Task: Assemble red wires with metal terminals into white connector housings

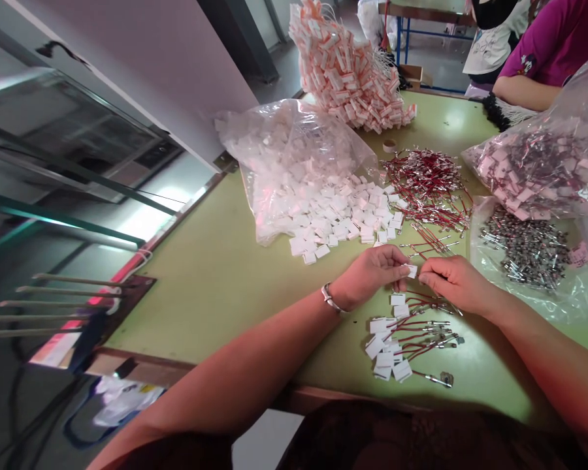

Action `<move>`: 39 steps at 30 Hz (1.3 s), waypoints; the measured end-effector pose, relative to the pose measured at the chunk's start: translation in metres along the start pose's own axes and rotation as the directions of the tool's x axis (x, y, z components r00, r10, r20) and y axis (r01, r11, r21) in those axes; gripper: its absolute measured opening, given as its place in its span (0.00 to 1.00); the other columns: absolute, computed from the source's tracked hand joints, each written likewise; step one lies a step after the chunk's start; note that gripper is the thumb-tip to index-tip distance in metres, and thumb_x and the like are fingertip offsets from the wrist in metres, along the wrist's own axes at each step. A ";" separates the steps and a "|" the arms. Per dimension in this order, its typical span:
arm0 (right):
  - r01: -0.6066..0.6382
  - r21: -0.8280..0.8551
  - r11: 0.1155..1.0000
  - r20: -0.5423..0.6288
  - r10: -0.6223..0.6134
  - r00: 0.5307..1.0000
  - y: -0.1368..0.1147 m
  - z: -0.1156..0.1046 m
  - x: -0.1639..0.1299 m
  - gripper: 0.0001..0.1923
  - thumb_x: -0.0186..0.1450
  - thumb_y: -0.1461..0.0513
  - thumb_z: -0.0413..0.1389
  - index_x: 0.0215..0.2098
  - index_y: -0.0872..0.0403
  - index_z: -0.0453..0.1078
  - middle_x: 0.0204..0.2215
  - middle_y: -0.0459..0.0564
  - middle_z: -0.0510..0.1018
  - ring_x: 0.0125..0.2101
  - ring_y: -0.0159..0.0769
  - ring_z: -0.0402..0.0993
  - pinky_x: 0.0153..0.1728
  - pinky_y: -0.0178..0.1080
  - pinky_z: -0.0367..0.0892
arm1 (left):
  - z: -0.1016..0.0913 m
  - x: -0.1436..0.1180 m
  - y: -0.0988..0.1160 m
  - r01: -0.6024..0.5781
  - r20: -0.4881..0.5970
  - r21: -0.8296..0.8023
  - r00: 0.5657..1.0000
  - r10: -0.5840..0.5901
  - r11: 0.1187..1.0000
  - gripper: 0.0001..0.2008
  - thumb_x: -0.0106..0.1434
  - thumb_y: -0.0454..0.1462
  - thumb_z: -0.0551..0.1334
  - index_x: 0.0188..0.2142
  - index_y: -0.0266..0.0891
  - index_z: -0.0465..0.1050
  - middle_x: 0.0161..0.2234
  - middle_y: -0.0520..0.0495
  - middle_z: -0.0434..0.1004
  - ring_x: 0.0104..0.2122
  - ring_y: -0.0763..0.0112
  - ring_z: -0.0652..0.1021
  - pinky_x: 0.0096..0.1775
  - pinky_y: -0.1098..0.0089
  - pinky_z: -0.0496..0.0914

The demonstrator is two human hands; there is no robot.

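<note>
My left hand (372, 274) pinches a small white plastic housing (411, 269) at its fingertips. My right hand (453, 281) meets it from the right, its fingers closed on the end of a red wire that goes into the housing. Just below both hands lies a small pile of finished pieces (406, 343), white housings with red wires and metal ends. A heap of loose white housings (343, 219) spills from a clear bag (284, 150) behind my left hand. Loose red wires (426, 186) lie behind my right hand.
The green table (210, 274) also carries a tall stack of pink-and-white pieces (353, 72), a bag of metal parts (526, 251) and a bag of mixed parts (543, 166) at the right. Another person's arm (524, 91) rests at the far right corner. A metal rack (53, 300) stands left.
</note>
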State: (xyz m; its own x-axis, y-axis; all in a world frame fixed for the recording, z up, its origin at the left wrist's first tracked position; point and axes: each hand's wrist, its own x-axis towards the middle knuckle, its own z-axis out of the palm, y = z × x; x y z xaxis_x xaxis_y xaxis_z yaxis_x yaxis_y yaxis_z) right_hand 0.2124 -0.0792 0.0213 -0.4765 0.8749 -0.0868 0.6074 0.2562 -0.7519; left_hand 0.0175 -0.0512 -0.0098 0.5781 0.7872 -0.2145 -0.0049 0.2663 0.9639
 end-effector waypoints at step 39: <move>-0.223 -0.210 0.952 -0.295 0.156 0.943 0.019 0.003 0.015 0.07 0.63 0.60 0.51 0.31 0.52 0.71 0.22 0.45 0.75 0.20 0.31 0.63 0.23 0.36 0.56 | -0.024 0.030 0.017 -0.157 0.110 0.984 0.908 0.404 0.084 0.09 0.64 0.35 0.56 0.39 0.39 0.75 0.43 0.42 0.73 0.49 0.54 0.65 0.50 0.55 0.59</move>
State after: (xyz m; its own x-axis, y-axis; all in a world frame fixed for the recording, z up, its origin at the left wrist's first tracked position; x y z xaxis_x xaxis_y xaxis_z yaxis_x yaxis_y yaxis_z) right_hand 0.2154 -0.0627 0.0038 -0.1672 0.9859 -0.0064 0.8180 0.1351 -0.5592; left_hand 0.0146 -0.0100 -0.0039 0.6130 0.7610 0.2123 0.7118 -0.6486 0.2695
